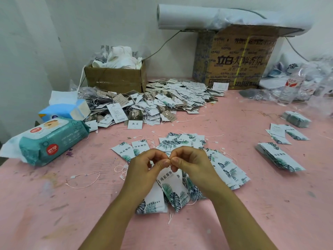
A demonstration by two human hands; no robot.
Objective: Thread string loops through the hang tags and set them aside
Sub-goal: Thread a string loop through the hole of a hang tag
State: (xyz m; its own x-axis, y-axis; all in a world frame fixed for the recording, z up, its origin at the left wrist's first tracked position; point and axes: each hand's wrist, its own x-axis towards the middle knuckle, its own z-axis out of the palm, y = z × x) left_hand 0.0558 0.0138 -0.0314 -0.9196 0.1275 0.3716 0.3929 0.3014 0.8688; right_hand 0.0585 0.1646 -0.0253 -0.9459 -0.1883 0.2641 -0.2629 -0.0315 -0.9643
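Where the thumbs and forefingers of both hands meet, a hang tag (171,184) hangs from the pinch, held above the near centre of the table. Left hand (144,166) and right hand (191,163) are both curled, tips pressed together at the tag's top edge. String between the tips too fine to make out. Tag is white, with dark Chinese characters near the top and green palm and monstera leaves lower down. Under it lies a loose spread of matching tags (182,139), fanned toward the right, thin strings showing among them. One string loop (84,179) with a small white clasp lies apart on the left.

Table (252,213) covered in pink, scuffed and stained. White wall (36,42) behind.

Far side: big heap of tags (162,98), many with strings, against a small cardboard box (115,78) stuffed with white material. Large printed carton (237,58) to the right of it, white paper roll (198,17) on top. Left edge: teal wet-wipes pack (50,141), blue tissue pack (66,109). Right side: neat tag stacks (281,157), plastic bottle (290,87) among crumpled clear bags. Forearms cover part of the near tags.
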